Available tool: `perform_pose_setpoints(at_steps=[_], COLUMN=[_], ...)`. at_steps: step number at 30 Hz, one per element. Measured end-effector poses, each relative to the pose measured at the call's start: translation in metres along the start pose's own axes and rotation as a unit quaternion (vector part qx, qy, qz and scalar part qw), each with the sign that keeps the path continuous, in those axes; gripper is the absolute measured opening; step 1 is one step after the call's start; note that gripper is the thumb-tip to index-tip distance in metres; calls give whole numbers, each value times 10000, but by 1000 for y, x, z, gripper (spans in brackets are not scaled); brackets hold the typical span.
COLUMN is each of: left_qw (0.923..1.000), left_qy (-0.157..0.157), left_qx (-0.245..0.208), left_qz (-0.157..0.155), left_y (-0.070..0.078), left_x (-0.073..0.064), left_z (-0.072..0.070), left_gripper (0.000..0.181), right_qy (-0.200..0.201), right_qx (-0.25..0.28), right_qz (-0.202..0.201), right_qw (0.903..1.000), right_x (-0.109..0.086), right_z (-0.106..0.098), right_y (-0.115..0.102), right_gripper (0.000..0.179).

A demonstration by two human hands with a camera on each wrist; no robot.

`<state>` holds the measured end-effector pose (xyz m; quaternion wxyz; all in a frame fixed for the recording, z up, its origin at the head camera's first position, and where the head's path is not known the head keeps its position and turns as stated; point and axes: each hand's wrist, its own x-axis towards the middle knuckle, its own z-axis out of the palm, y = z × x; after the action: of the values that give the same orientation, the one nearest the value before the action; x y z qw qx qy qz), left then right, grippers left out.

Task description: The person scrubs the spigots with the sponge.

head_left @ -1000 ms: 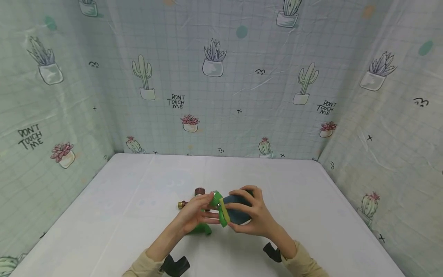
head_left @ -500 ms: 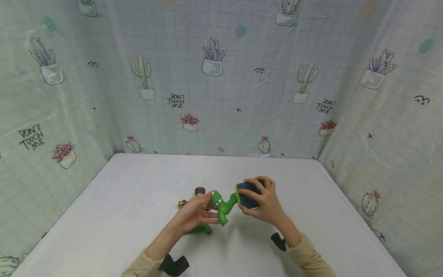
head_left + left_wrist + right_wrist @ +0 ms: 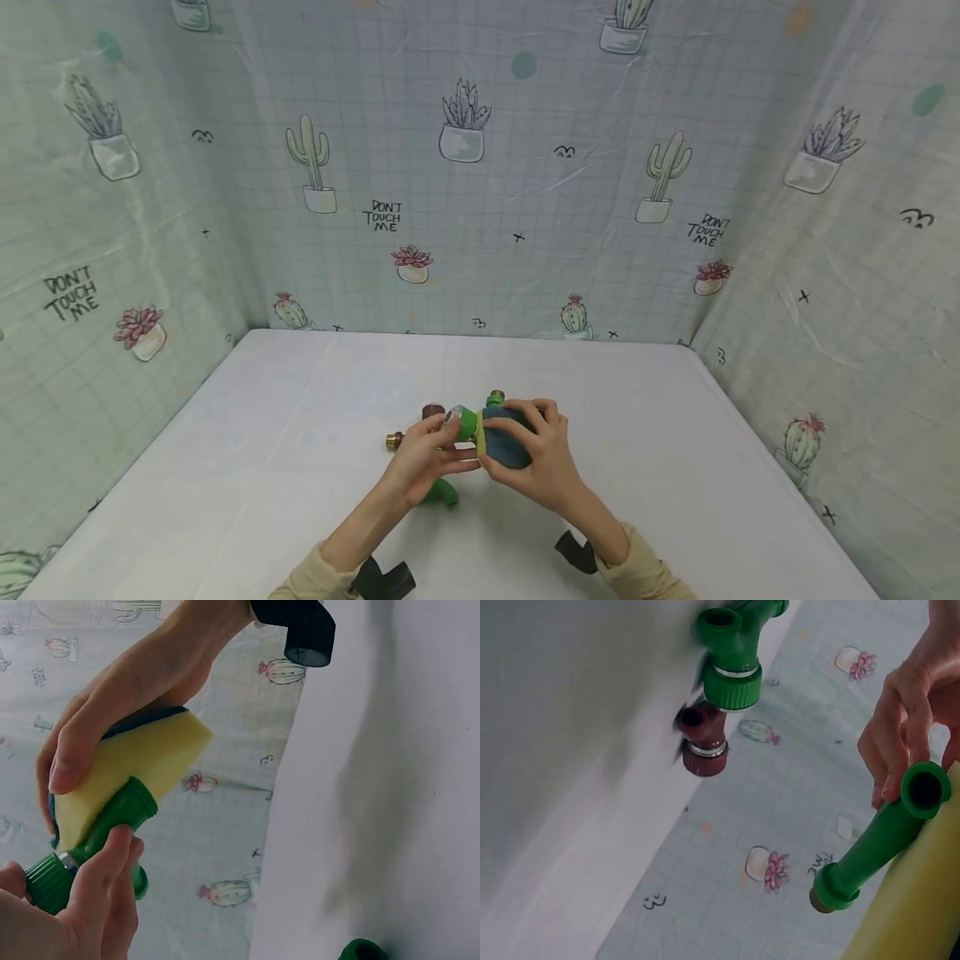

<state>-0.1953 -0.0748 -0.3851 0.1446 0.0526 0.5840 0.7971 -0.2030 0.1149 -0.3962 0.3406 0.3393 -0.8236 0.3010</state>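
My left hand point(image 3: 422, 460) grips a green plastic tap point(image 3: 124, 814) by its ribbed knob end, held up above the table. In the head view the tap's threaded end point(image 3: 496, 398) shows behind the sponge. My right hand point(image 3: 538, 457) holds a sponge point(image 3: 506, 437), yellow on one side and dark blue on the other, fingers spread over the dark side. The yellow face lies along the tap's body in the left wrist view. From the right wrist view, the tap's open spout points toward the camera beside the sponge's yellow edge.
A second green tap point(image 3: 444, 492) lies on the white table point(image 3: 315, 475) below my left hand. Behind that hand is a dark red tap point(image 3: 432, 410) with a brass end. Cactus-print cloth point(image 3: 517, 200) walls the back and sides. Black pieces point(image 3: 576, 552) sit at both wrists.
The sponge went right to the tap's end, then came back left over its body. The tap has turned, so its threaded end now points away, to the back. My left hand keeps its grip.
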Motion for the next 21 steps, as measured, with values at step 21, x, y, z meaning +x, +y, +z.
perform_pose_setpoints(at_steps=[21], left_qw=[9942], left_qy=[-863], left_qx=[-358], left_qz=[-530], left_y=[10], left_x=[-2], left_z=[-17], left_gripper=[39], right_qy=[31], right_qx=[-365], right_qz=[-2226], right_qw=[9742], right_x=[1], right_z=[-20], right_y=[20], right_gripper=[42])
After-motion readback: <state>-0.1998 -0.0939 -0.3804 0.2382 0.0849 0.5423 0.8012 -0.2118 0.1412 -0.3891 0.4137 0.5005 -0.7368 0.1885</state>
